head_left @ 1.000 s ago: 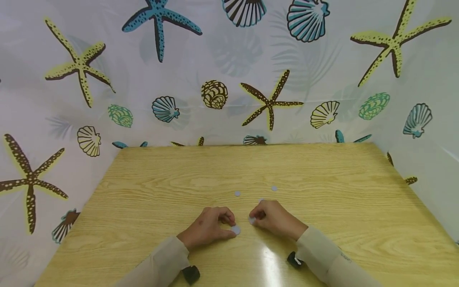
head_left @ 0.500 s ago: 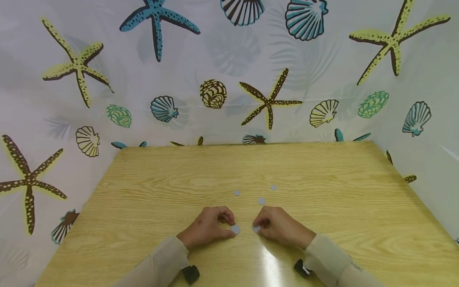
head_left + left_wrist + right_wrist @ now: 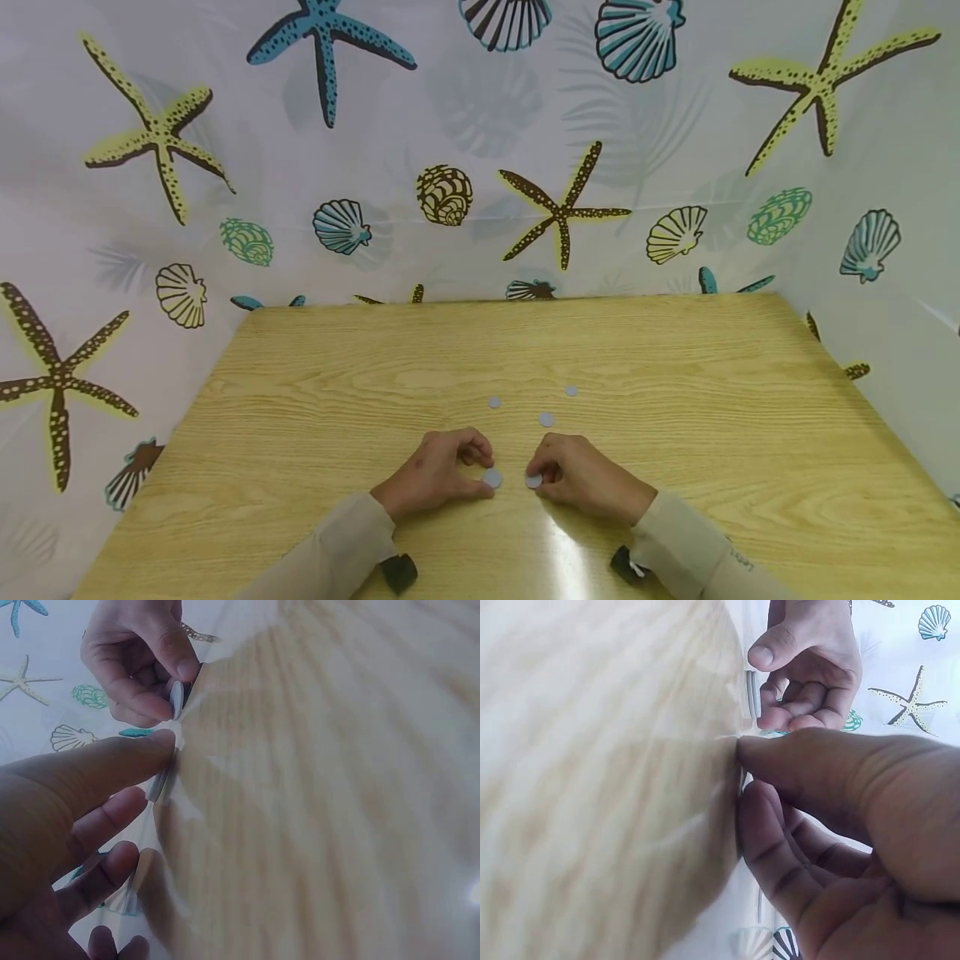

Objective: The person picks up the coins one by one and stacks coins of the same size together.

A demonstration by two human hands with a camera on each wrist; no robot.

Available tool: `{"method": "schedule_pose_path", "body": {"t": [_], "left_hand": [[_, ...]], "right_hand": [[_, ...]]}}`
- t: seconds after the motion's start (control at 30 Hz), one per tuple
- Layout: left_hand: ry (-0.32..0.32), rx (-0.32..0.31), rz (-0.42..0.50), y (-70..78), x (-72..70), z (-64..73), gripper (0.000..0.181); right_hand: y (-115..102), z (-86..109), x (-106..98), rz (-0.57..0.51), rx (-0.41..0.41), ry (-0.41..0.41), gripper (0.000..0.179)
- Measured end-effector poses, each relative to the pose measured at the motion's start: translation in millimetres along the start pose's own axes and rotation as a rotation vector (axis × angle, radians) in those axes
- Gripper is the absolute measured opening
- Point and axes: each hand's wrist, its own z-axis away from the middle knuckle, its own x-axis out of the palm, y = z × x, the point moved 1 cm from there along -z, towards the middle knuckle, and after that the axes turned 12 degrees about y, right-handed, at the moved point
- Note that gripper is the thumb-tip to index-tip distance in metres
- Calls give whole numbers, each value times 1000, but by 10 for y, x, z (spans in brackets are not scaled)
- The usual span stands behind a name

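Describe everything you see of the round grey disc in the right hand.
The round, pale grey disc is thin and plain, its material hard to tell. The right hand pinches it, covering part of its face. The left wrist view shows it tilted, near the light brown wood-grain table; whether its edge touches the wood is unclear. It is apart from the left hand.

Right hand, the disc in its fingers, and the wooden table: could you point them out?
Right hand (image 3: 587, 475): head view, back of the hand.
Disc (image 3: 533, 481): head view, its visible face.
Wooden table (image 3: 337, 358): head view, its top surface.
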Motion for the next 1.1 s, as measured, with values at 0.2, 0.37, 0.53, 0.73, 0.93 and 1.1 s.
{"method": "schedule_pose_path", "body": {"t": [0.2, 0.37, 0.53, 0.73, 0.93, 1.1], "left_hand": [[-4, 9, -24, 33, 14, -22, 39], [-3, 15, -25, 54, 46, -44, 39], [0, 45, -12, 91, 113, -76, 38], [-6, 59, -22, 152, 189, -115, 36], [6, 48, -44, 169, 239, -149, 29], [5, 42, -44, 171, 277, -172, 26]], "right_hand": [[-4, 6, -16, -8, 23, 0, 13], [-7, 8, -22, -14, 42, -5, 12], [-8, 11, -21, -20, 47, -10, 12], [-8, 13, -14, -19, 40, -2, 9], [-3, 7, -5, -14, 35, 11, 9], [2, 12, 3, 0, 30, 22, 9]]}}
